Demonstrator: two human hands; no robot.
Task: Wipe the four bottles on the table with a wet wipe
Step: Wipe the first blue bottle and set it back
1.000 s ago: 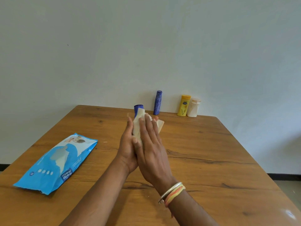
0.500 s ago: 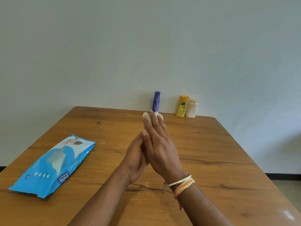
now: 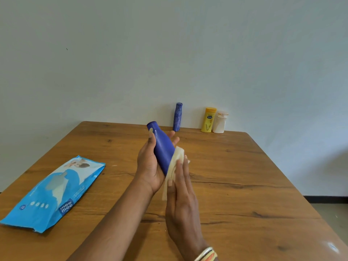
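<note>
My left hand (image 3: 148, 166) holds a plain blue bottle (image 3: 162, 147) above the table, tilted with its cap pointing up and away; thumb and fingers curl round its body. My right hand (image 3: 181, 196) lies flat with straight fingers and presses a white wet wipe (image 3: 174, 169) against the bottle's lower right side. Three bottles stand upright at the table's far edge by the wall: a patterned blue one (image 3: 177, 116), a yellow one (image 3: 208, 120) and a white one (image 3: 220, 122).
A blue wet-wipe pack (image 3: 54, 191) lies flat on the left of the wooden table (image 3: 244, 185). The table's right edge drops to the floor at the right. A plain wall stands right behind the far edge.
My right hand has slid with the wipe from the bottle's cap down toward its base, uncovering the blue bottle's upper part. The left hand keeps its hold.
</note>
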